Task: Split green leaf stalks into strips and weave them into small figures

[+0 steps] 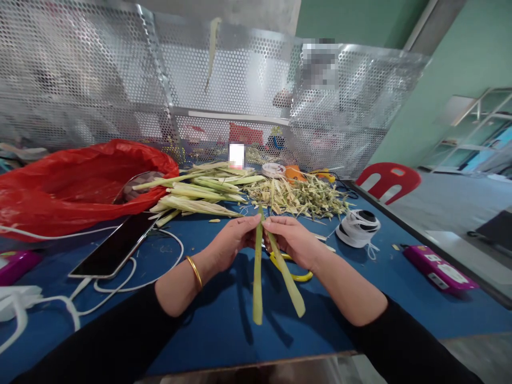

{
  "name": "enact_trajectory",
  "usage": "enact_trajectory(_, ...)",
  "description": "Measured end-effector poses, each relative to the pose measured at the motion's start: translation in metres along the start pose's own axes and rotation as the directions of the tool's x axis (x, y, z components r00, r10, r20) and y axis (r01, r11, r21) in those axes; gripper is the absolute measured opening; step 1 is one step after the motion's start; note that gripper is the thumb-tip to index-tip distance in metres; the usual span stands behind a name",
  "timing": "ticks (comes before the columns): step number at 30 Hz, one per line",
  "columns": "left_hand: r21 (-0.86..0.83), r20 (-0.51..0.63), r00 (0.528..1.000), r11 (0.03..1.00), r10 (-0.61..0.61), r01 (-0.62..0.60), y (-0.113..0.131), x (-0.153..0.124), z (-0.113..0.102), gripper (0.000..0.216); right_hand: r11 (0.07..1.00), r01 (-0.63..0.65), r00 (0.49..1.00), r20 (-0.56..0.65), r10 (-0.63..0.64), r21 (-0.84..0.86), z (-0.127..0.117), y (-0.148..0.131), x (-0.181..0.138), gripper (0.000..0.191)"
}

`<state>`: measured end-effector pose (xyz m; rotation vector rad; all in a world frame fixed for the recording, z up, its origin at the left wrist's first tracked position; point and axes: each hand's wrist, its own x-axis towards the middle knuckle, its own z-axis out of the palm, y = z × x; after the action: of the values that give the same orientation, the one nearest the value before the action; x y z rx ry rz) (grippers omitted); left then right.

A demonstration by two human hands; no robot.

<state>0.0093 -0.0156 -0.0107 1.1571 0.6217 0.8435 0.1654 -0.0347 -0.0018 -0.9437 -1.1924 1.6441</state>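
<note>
My left hand (240, 234) pinches the upper end of a long flat green stalk strip (258, 282). In my right hand (292, 237) a second, paler strip (290, 288) is gripped near its tip. Both strips hang toward me with their wide ends spread apart, and the fingertips of the two hands nearly meet at the top. Under the right hand lies a pair of scissors with yellow handles (302, 277), its blades hidden. Just beyond the hands sits a heap of pale green stalks (200, 194). Next to it is a pile of short trimmed scraps (298, 194).
At left are a red plastic bag (84, 186), a phone (116, 245) and white cables (176, 240). On the right stand a spool of white cord (357, 228) and a magenta packet (440, 269). A perforated metal screen (228, 69) closes the table's back; a red chair (388, 178) is beyond.
</note>
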Motion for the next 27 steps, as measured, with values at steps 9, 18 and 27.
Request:
enact_trajectory(9,0.018,-0.054,0.998,0.999,0.036,-0.035,-0.002,-0.001,0.004,0.028,1.000,0.015,1.000,0.004,-0.015,-0.010,0.004,0.001,0.001,0.021)
enact_trajectory(18,-0.246,-0.460,0.881,0.969,-0.108,-0.009,0.006,0.009,-0.011,0.025,0.974,0.100,0.995,-0.012,-0.100,0.202,-0.004,-0.022,-0.005,0.023)
enact_trajectory(27,-0.151,-0.223,0.974,0.989,-0.034,0.000,0.006,-0.001,0.010,0.033,0.977,0.134,0.982,-0.112,-0.154,-0.167,0.003,-0.002,0.000,0.037)
